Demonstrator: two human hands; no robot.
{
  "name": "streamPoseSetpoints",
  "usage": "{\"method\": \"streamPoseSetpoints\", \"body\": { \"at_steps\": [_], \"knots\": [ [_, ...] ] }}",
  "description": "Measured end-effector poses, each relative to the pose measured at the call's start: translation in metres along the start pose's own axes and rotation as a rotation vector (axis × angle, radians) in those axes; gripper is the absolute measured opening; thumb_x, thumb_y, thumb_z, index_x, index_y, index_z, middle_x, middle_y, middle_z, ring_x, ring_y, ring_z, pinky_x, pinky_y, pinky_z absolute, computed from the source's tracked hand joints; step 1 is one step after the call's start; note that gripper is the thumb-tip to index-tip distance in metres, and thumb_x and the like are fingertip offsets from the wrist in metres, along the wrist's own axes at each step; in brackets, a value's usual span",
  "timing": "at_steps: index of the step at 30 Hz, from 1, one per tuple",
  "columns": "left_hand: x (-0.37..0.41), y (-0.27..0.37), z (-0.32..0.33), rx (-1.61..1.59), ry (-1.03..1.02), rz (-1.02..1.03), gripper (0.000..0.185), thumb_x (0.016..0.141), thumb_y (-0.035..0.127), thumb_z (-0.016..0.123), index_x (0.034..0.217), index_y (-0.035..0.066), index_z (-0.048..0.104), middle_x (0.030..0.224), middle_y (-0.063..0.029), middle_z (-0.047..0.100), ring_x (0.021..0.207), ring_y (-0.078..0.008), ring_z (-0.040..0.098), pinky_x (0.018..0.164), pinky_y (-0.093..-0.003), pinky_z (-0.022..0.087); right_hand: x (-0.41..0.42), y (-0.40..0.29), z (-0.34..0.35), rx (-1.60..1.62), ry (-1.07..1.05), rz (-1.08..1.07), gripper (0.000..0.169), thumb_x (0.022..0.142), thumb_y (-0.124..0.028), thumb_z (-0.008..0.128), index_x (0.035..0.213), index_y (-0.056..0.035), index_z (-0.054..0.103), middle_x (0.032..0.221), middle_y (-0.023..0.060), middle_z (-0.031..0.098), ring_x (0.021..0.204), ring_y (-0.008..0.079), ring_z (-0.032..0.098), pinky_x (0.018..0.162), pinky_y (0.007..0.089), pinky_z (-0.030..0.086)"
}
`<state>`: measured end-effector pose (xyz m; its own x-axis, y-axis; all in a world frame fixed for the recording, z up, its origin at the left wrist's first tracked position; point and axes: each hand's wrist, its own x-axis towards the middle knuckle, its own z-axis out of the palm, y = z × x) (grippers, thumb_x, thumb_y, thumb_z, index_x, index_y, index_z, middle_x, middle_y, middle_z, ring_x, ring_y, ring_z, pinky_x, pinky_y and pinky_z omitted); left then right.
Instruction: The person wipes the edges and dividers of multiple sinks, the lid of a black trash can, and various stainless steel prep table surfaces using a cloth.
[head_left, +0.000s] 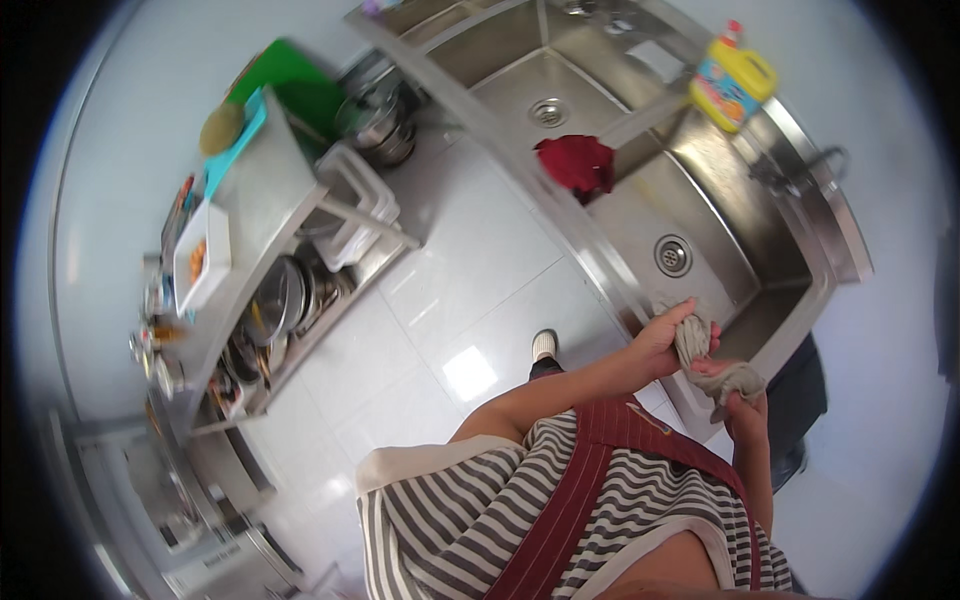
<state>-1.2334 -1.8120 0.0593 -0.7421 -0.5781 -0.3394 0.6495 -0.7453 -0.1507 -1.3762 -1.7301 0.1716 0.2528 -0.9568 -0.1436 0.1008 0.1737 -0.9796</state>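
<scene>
A twisted greyish-beige cloth (693, 337) is gripped in both of my hands over the near corner of a stainless steel sink. My left hand (663, 343) closes around its upper part, beside the basin. Lower right, my right hand (746, 412) holds the other end, which bunches up over the fingers. Below the cloth lies the sink basin (637, 225) with its round drain (673, 256). A dark red cloth (577, 165) hangs over the divider between the two basins, near the front rim.
A yellow detergent jug (733, 86) with a red cap stands at the sink's back, near a faucet (795, 176). Across the tiled floor, a steel table (262, 195) carries a white tray (202, 259), a green board (289, 90) and a melon-like fruit (223, 129). Pots fill its lower shelf. A black bin (799, 405) stands beside the sink.
</scene>
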Motion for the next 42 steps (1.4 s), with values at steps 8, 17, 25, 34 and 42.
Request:
{"method": "streamPoseSetpoints", "body": {
  "at_steps": [8, 17, 25, 34, 42],
  "knots": [
    [-0.053, 0.053, 0.036, 0.391, -0.094, -0.062, 0.038, 0.09, 0.028, 0.063, 0.117, 0.003, 0.054, 0.105, -0.0101, 0.063, 0.093, -0.0215, 0.064, 0.083, -0.0397, 0.052, 0.105, 0.032, 0.003, 0.145, 0.468, 0.072, 0.044, 0.096, -0.038, 0.048, 0.111, 0.0024, 0.057, 0.104, 0.0112, 0.062, 0.098, 0.0209, 0.059, 0.089, 0.0329, 0.044],
    [-0.054, 0.091, -0.009, 0.56, -0.254, 0.28, 0.04, 0.081, 0.014, 0.066, 0.118, 0.002, 0.054, 0.105, -0.013, 0.063, 0.094, -0.0246, 0.063, 0.081, -0.0383, 0.051, 0.134, 0.061, 0.098, 0.804, 0.213, 0.156, 0.074, 0.092, -0.063, 0.036, 0.145, -0.0113, 0.029, 0.143, 0.0117, 0.038, 0.129, 0.0303, 0.041, 0.108, 0.0458, 0.031],
    [-0.093, 0.1, 0.035, 0.524, -0.152, -0.233, 0.041, 0.085, 0.03, 0.061, 0.116, 0.004, 0.056, 0.097, -0.0157, 0.065, 0.075, -0.0314, 0.067, 0.061, -0.0486, 0.054, 0.163, 0.034, 0.071, 0.26, -0.029, 0.019, 0.034, 0.084, -0.022, 0.062, 0.113, -0.0103, 0.047, 0.107, 0.0084, 0.052, 0.101, 0.0206, 0.053, 0.086, 0.0327, 0.045],
    [-0.03, 0.07, 0.026, 2.34, 0.095, 0.476, 0.027, 0.079, 0.028, 0.064, 0.09, 0.003, 0.068, 0.088, -0.0181, 0.067, 0.078, -0.0331, 0.067, 0.068, -0.0409, 0.053, 0.191, 0.061, 0.013, -1.044, 0.429, -0.046, 0.015, 0.073, -0.009, 0.06, 0.077, -0.0035, 0.047, 0.069, 0.0065, 0.049, 0.064, 0.019, 0.051, 0.063, 0.0336, 0.043],
    [0.002, 0.044, 0.027, 2.044, -0.014, 0.374, 0.04, 0.085, 0.042, 0.051, 0.098, 0.007, 0.065, 0.082, -0.0125, 0.066, 0.077, -0.0302, 0.066, 0.067, -0.0415, 0.051, 0.162, 0.058, -0.046, -0.553, 0.191, 0.299, 0.068, 0.082, -0.037, 0.065, 0.136, -0.0082, 0.037, 0.124, 0.0171, 0.051, 0.109, 0.031, 0.053, 0.094, 0.0375, 0.042]
  ]
}}
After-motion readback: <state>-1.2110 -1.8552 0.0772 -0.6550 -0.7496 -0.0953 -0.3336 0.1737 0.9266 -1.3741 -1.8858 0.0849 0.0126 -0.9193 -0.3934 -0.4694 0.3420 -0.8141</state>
